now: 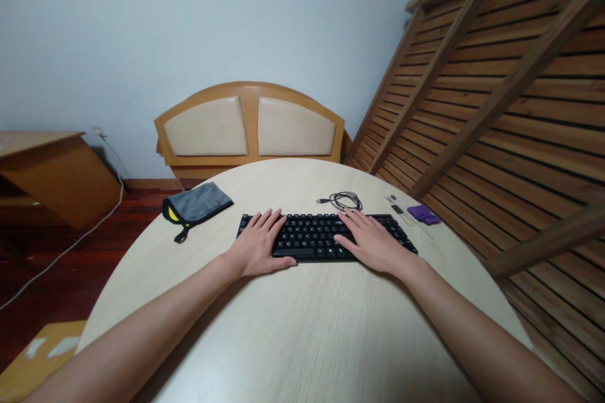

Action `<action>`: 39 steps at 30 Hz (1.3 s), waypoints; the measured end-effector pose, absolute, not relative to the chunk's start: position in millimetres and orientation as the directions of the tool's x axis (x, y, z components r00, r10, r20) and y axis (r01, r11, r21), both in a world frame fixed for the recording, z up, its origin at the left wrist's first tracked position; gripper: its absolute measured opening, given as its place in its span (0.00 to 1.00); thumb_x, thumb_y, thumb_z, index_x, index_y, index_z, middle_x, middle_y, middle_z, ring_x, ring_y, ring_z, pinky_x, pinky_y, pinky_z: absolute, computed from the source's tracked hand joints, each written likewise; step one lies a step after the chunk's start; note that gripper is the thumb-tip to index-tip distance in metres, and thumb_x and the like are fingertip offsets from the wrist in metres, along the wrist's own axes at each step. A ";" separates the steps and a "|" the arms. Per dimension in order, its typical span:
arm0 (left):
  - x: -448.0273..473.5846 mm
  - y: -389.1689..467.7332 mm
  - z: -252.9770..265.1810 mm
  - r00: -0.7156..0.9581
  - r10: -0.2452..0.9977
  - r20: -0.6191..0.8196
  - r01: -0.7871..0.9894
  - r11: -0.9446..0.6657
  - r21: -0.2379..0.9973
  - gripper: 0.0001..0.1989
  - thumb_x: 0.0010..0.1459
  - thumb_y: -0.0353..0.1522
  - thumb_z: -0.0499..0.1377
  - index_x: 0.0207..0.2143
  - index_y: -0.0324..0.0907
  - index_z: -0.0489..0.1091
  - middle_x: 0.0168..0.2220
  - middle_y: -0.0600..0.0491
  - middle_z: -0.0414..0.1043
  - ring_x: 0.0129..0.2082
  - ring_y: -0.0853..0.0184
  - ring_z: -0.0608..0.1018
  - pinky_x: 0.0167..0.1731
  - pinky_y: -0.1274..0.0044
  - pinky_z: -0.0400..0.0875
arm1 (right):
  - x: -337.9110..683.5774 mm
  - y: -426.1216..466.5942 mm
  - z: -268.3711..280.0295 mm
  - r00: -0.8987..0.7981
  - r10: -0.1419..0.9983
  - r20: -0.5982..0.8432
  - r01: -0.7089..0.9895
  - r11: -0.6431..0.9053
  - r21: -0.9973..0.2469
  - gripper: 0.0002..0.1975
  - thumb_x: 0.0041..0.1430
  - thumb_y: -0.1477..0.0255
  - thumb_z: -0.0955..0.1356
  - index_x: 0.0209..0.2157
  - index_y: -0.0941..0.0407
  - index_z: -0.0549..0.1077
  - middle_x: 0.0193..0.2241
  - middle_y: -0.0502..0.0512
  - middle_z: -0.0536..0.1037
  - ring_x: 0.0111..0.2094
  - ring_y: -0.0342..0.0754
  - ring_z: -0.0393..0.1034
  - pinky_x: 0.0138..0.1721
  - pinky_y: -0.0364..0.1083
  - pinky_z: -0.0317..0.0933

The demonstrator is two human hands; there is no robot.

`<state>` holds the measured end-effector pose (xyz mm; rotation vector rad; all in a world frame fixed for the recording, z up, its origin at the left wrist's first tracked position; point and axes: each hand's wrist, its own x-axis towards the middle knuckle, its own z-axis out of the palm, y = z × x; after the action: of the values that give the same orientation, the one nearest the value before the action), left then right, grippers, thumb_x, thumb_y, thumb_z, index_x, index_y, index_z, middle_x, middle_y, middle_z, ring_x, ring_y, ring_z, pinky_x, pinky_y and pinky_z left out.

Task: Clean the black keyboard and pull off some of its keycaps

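Note:
A black computer keyboard (309, 236) lies flat on the pale round table (302, 315), its long side facing me. My left hand (259, 242) rests over its left end, fingers spread on the keys and thumb along the front edge. Over the right part lies my right hand (371, 239), palm down with the fingers stretched out. Neither hand grips anything. Keys under both palms are hidden. Just behind the keyboard is a coiled black USB cable (347, 201), with its plug pointing left.
A folded grey cloth (201, 201) with a yellow inside and black loop lies at the left. To the right are a purple cloth (424, 214) and a thin pale cable (411, 217). A wooden headboard (251, 119) and slatted wooden panel (472, 94) stand beyond the table.

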<state>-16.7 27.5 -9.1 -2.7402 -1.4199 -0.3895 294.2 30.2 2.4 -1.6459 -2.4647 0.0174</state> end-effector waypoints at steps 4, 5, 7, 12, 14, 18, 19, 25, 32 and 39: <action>-14.9 32.2 -8.7 0.557 0.795 0.241 0.805 -0.588 0.080 0.53 0.54 0.64 0.54 0.68 0.35 0.54 0.70 0.34 0.51 0.70 0.44 0.54 0.67 0.53 0.48 | 302.4 31.1 -9.9 -0.345 0.917 0.199 0.923 0.370 -0.103 0.35 0.70 0.49 0.53 0.69 0.56 0.58 0.70 0.60 0.55 0.71 0.57 0.45 0.68 0.60 0.44; -14.5 31.6 -8.6 0.559 0.792 0.245 0.804 -0.590 0.075 0.53 0.55 0.64 0.53 0.68 0.34 0.54 0.70 0.34 0.51 0.70 0.44 0.54 0.67 0.54 0.48 | 302.0 31.1 -11.5 -0.340 0.916 0.213 0.926 0.366 -0.098 0.35 0.71 0.50 0.53 0.69 0.56 0.59 0.70 0.59 0.55 0.71 0.57 0.45 0.68 0.60 0.44; -14.1 28.6 -7.9 0.563 0.786 0.254 0.801 -0.595 0.065 0.52 0.56 0.64 0.53 0.68 0.33 0.54 0.70 0.34 0.51 0.70 0.45 0.54 0.67 0.55 0.48 | 300.8 30.9 -13.2 -0.337 0.914 0.228 0.926 0.365 -0.096 0.34 0.71 0.51 0.53 0.68 0.56 0.59 0.70 0.59 0.56 0.71 0.57 0.46 0.68 0.61 0.44; -22.4 20.6 0.3 0.545 0.788 0.285 0.803 -0.589 0.090 0.38 0.66 0.54 0.48 0.68 0.38 0.56 0.69 0.41 0.54 0.69 0.52 0.57 0.67 0.58 0.53 | 301.6 31.5 -13.9 -0.333 0.909 0.252 0.921 0.371 -0.122 0.33 0.71 0.51 0.54 0.67 0.55 0.61 0.69 0.60 0.57 0.70 0.57 0.47 0.67 0.62 0.46; -33.8 23.3 6.0 0.474 0.819 0.324 0.840 -0.531 0.111 0.32 0.70 0.49 0.45 0.66 0.37 0.59 0.68 0.42 0.59 0.67 0.55 0.62 0.66 0.61 0.56 | 302.6 31.9 -14.6 -0.331 0.908 0.258 0.918 0.373 -0.134 0.32 0.71 0.52 0.54 0.67 0.54 0.62 0.69 0.59 0.58 0.70 0.57 0.48 0.68 0.62 0.46; -74.5 42.7 12.7 0.209 0.897 0.390 0.954 -0.275 0.122 0.29 0.69 0.46 0.47 0.61 0.35 0.65 0.61 0.41 0.68 0.61 0.54 0.70 0.62 0.64 0.63 | 303.4 32.3 -16.7 -0.330 0.902 0.279 0.912 0.381 -0.150 0.31 0.71 0.52 0.54 0.67 0.51 0.63 0.69 0.57 0.59 0.70 0.57 0.49 0.68 0.63 0.46; -86.9 48.9 12.0 0.149 0.910 0.387 0.972 -0.207 0.112 0.28 0.68 0.45 0.48 0.60 0.36 0.67 0.60 0.41 0.69 0.60 0.53 0.71 0.61 0.64 0.64 | 303.4 32.4 -17.3 -0.328 0.901 0.284 0.913 0.380 -0.150 0.31 0.71 0.52 0.54 0.66 0.51 0.63 0.68 0.56 0.59 0.70 0.57 0.49 0.67 0.63 0.46; -142.9 74.4 -8.1 -0.061 0.947 0.316 0.998 0.057 0.022 0.28 0.63 0.41 0.53 0.59 0.32 0.67 0.62 0.37 0.67 0.61 0.47 0.69 0.61 0.62 0.62 | 304.6 33.5 -19.0 -0.330 0.901 0.283 0.916 0.378 -0.137 0.32 0.71 0.52 0.54 0.66 0.55 0.64 0.68 0.57 0.59 0.70 0.57 0.49 0.68 0.61 0.46; -155.2 82.3 -12.1 -0.151 0.953 0.262 0.989 0.148 0.032 0.22 0.65 0.38 0.51 0.54 0.35 0.72 0.56 0.37 0.72 0.53 0.47 0.75 0.51 0.64 0.69 | 305.1 33.1 -19.0 -0.327 0.896 0.299 0.915 0.380 -0.137 0.31 0.71 0.52 0.54 0.65 0.54 0.65 0.68 0.57 0.61 0.69 0.57 0.50 0.68 0.61 0.47; -151.3 76.1 2.7 -0.232 0.930 0.284 0.973 0.222 0.065 0.16 0.67 0.32 0.49 0.48 0.37 0.74 0.45 0.38 0.78 0.43 0.48 0.80 0.38 0.67 0.72 | 305.6 33.4 -19.8 -0.340 0.881 0.330 0.908 0.399 -0.128 0.29 0.72 0.54 0.55 0.65 0.55 0.66 0.67 0.59 0.61 0.69 0.57 0.52 0.67 0.62 0.49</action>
<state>-151.3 76.1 2.7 -1.8200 -2.3049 -0.3409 305.6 33.4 -19.8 -1.5490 -2.3163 -0.1110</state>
